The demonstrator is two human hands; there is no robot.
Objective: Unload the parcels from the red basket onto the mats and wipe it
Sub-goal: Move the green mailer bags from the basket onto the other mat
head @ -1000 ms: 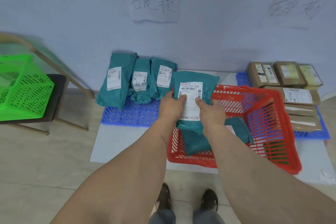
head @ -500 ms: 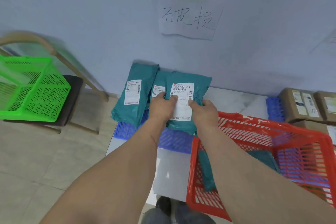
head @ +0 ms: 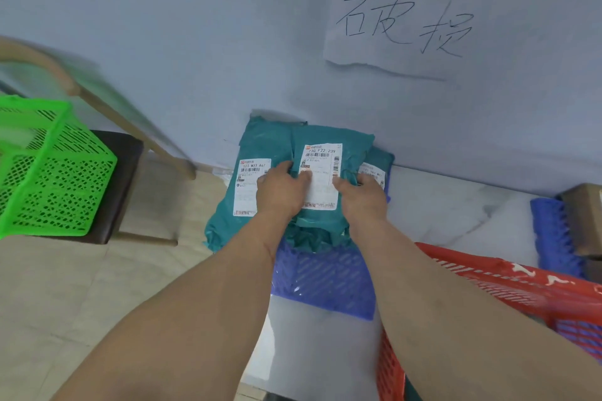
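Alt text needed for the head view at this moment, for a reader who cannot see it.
Both hands, the left hand and the right hand, hold a teal parcel with a white label over other teal parcels on a blue mat by the wall. The red basket sits at lower right, a green basket on a chair at left.

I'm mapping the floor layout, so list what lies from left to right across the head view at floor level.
green basket on a dark stool → teal parcel labelled 523 → teal parcel labelled 730, held by the left hand and right hand → red basket → cardboard box at the right edge.
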